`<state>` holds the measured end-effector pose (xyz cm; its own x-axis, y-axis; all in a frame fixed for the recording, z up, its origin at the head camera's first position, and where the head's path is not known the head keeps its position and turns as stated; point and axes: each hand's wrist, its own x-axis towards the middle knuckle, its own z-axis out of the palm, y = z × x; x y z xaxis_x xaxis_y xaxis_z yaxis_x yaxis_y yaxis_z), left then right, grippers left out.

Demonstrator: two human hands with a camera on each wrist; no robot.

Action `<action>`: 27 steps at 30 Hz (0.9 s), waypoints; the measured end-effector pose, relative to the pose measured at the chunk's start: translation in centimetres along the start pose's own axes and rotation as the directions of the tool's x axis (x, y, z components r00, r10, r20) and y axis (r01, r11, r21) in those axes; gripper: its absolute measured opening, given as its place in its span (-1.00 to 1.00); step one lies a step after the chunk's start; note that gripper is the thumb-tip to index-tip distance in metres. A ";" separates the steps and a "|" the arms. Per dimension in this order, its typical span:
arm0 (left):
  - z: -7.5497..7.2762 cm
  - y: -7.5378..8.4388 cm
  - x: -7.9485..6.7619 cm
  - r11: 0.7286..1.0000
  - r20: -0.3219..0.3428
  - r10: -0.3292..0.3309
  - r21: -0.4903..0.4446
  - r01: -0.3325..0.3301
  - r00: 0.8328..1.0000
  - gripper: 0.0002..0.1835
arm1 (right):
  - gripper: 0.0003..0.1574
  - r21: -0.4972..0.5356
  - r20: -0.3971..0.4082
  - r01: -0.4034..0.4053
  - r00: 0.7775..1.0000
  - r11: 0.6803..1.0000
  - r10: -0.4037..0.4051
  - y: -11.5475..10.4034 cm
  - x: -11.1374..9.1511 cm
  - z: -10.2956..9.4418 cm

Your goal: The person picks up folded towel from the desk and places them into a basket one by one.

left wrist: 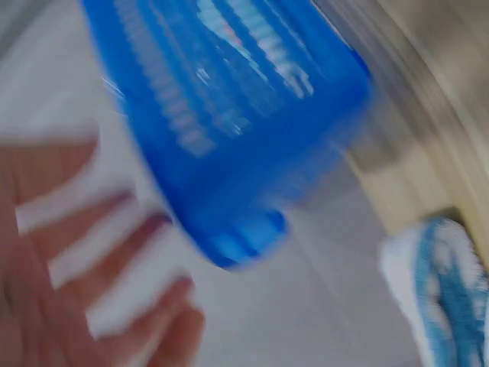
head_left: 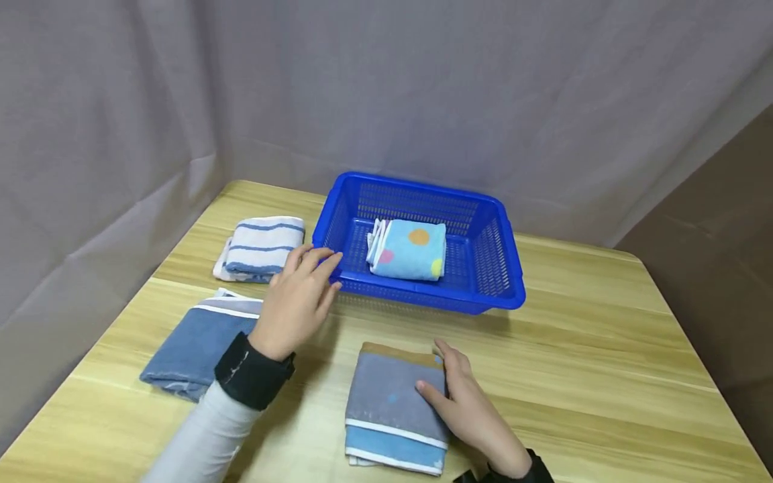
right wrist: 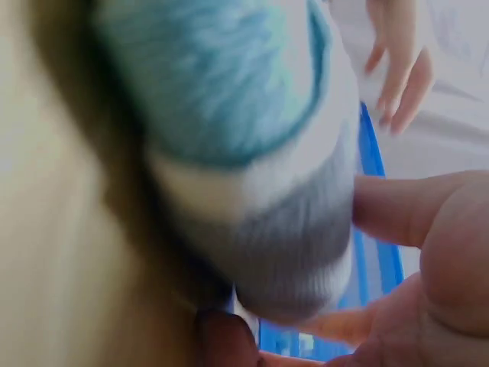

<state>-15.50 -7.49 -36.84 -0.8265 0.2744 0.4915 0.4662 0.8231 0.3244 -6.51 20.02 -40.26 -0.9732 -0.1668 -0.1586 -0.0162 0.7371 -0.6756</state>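
Observation:
My left hand (head_left: 296,302) hovers with fingers spread at the near left corner of the blue plastic basket (head_left: 423,295); it is blurred in the left wrist view. A folded light-blue towel with coloured dots (head_left: 407,249) lies inside the basket. My right hand (head_left: 468,409) grips the right edge of a folded grey-and-blue towel (head_left: 392,396), its thumb over the top and its fingers along the side. In the right wrist view this towel's thick folded edge (right wrist: 290,245) sits between thumb and fingers.
Left of the basket lies a folded white towel with blue stripes (head_left: 266,243). Closer to me is a folded dark-blue towel (head_left: 199,345), partly behind my left forearm. All stand on a wooden table (head_left: 604,376), with a grey curtain (head_left: 423,87) behind it.

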 end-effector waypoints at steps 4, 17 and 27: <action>0.1 2.3 -3.9 0.995 -0.011 -0.102 0.015 0.102 0.995 -0.69 | -0.15 0.045 -0.040 -0.099 0.994 0.994 0.100 1.3 -0.9 -0.5; 3.3 5.2 -6.6 0.924 0.562 -0.113 -0.244 0.295 0.819 -0.40 | -0.44 0.273 0.133 -0.172 0.981 0.946 0.140 2.3 -1.6 0.0; 4.4 5.1 -5.5 0.847 0.635 -0.055 -0.379 0.372 0.770 -0.66 | -0.09 0.848 0.428 -0.398 0.904 0.351 -0.011 3.5 -0.9 0.6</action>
<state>-9.97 -2.67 -41.42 -0.8625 0.4825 -0.1528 0.2067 0.6114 0.7639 -5.54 22.33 -42.89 -0.7809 -0.4390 -0.4443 0.5759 -0.2305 -0.7844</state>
